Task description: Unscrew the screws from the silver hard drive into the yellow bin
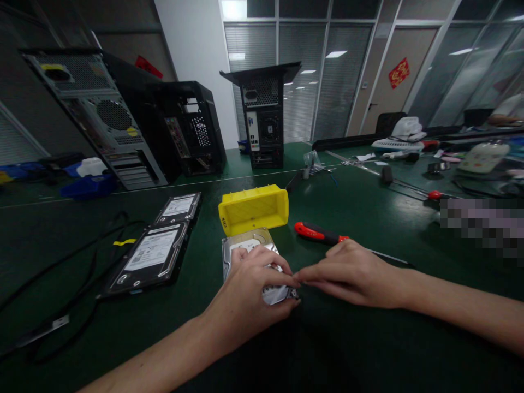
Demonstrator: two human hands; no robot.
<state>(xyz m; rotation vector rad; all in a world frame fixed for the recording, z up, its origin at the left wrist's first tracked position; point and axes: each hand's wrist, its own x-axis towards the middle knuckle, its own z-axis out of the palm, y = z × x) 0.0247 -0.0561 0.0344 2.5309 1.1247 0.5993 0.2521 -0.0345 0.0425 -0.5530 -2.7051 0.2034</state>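
Observation:
A silver hard drive (252, 238) lies on the green table in front of a yellow plastic bin (254, 210). My left hand (256, 278) is wrapped over the drive, its fingers and thumb gripping the right edge. My right hand (352, 275) is closed beside that same edge, with its fingertips pinched near the drive's lower right corner; anything between them is too small to make out. Just behind my right hand lies a red and black screwdriver (319, 233), its shaft pointing right.
Two more hard drives (153, 254) and black cables (82, 289) lie at the left. Computer cases (266, 120) stand along the back. Tools, a plastic bag (313, 162) and a clear container (485, 156) are at the right. Part of a person shows at the far right.

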